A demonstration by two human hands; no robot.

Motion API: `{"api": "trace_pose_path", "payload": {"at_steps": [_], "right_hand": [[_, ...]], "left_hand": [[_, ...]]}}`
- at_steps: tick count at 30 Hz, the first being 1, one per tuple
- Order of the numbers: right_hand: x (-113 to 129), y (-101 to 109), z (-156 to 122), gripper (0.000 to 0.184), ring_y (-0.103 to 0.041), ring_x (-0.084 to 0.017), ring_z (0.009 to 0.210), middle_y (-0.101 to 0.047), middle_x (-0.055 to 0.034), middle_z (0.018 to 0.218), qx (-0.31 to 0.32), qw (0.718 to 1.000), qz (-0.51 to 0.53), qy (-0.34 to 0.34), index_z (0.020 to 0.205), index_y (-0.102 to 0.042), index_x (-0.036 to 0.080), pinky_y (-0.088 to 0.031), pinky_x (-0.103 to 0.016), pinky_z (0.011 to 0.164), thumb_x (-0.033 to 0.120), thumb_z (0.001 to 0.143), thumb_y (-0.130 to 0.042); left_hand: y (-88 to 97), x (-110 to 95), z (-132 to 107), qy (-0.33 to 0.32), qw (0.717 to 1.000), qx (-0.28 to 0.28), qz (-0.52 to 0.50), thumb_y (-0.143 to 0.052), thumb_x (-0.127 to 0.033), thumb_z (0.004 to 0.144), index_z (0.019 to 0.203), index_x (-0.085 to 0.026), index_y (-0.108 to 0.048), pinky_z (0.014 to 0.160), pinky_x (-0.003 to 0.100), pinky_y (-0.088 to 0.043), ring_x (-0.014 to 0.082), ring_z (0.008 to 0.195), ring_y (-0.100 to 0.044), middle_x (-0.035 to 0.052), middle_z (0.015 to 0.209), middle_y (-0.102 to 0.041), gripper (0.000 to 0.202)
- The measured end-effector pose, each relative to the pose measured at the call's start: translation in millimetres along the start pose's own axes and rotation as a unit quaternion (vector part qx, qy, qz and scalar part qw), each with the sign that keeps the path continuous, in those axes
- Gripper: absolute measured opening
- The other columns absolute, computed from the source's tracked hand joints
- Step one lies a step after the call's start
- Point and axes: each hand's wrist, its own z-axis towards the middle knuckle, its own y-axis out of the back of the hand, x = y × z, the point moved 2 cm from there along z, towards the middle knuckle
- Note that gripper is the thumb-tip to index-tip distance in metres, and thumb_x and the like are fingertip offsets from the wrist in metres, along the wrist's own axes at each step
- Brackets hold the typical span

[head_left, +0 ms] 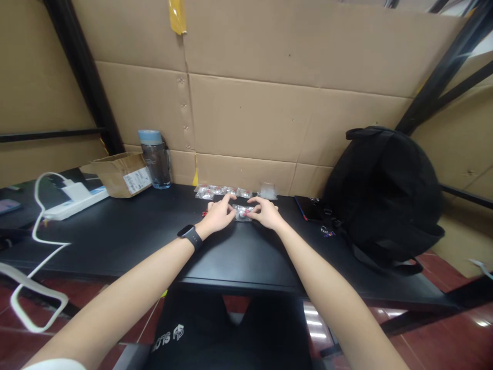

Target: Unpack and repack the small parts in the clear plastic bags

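Note:
Both my hands reach to the far side of a black table [127, 236]. My left hand [219, 213], with a black smartwatch [190, 236] on its wrist, and my right hand [265, 211] pinch the two ends of a small clear plastic bag [242, 211] with red bits inside. The bag lies on the table between my fingers. Just behind it, a row of several similar small clear bags [221, 191] lies against the cardboard wall. One small red piece [205, 211] rests by my left hand.
A black backpack [385, 190] stands at the right, with a dark phone [308, 208] beside it. At the left are a water bottle [156, 159], an open cardboard box [121, 174] and a white power strip [75, 201] with a cable hanging off the edge.

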Motion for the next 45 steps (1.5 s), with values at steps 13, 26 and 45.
{"api": "trace_pose_path", "payload": {"at_steps": [13,26,45], "right_hand": [[-2,3,-1,0.038,-0.069,-0.022,0.094,-0.079,0.0019,0.088,0.008,0.999,-0.049,-0.009,0.113,-0.065,0.03,-0.03,-0.037,0.086,0.02,0.078,-0.071],[2,1,-4,0.02,-0.067,-0.02,0.091,-0.078,0.0014,0.086,0.018,0.996,-0.083,0.032,0.092,-0.075,0.028,-0.021,-0.033,0.08,0.018,0.075,-0.072],[9,0,-8,0.018,-0.067,-0.023,0.097,-0.079,0.0006,0.097,0.037,0.993,-0.099,0.058,0.093,-0.078,0.033,-0.027,-0.041,0.091,0.023,0.078,-0.075]], "left_hand": [[-4.2,9,2,-0.019,0.996,0.014,0.084,-0.064,-0.034,0.086,0.112,-0.027,-0.059,0.093,0.042,-0.032,0.0279,0.102,-0.064,0.0012,0.088,-0.076,0.028],[-2.7,11,0,-0.054,0.995,0.032,0.082,-0.067,-0.026,0.085,0.101,-0.027,-0.066,0.095,0.043,-0.029,0.0267,0.106,-0.063,0.0014,0.101,-0.077,0.016],[-0.3,1,-2,-0.05,0.997,0.035,0.054,-0.06,-0.024,0.09,0.107,-0.027,-0.065,0.101,0.043,-0.032,0.0262,0.112,-0.066,0.0024,0.109,-0.078,0.018]]}}
